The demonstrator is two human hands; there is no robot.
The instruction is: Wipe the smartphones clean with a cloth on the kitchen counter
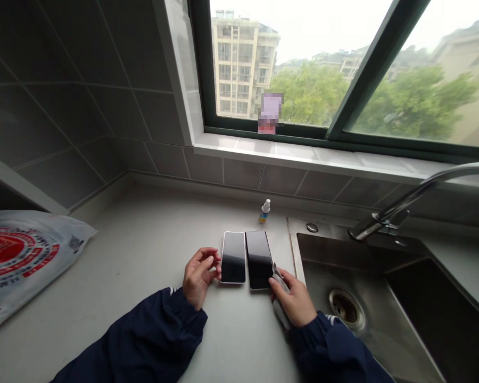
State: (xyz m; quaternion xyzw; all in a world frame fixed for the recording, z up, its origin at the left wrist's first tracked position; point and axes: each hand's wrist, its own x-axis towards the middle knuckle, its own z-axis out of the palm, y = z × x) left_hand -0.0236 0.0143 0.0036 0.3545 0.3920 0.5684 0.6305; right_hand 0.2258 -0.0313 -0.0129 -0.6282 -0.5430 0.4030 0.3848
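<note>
Left hand [198, 275] half-open beside a smartphone [233, 257] — right hand [294, 299] grips a cloth [281, 313], probably.

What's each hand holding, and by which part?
The right hand grips what looks like a white cloth around its middle, bunched in the fingers. The left hand holds nothing.

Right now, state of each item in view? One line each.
Left smartphone: face up, screen dark.
Right smartphone: face up, screen dark.
Left hand: empty, curled at left smartphone's edge.
Right hand: gripping pale cloth at right smartphone's corner.
Spray bottle: upright, capped.
Plastic bag: lying flat.
</note>
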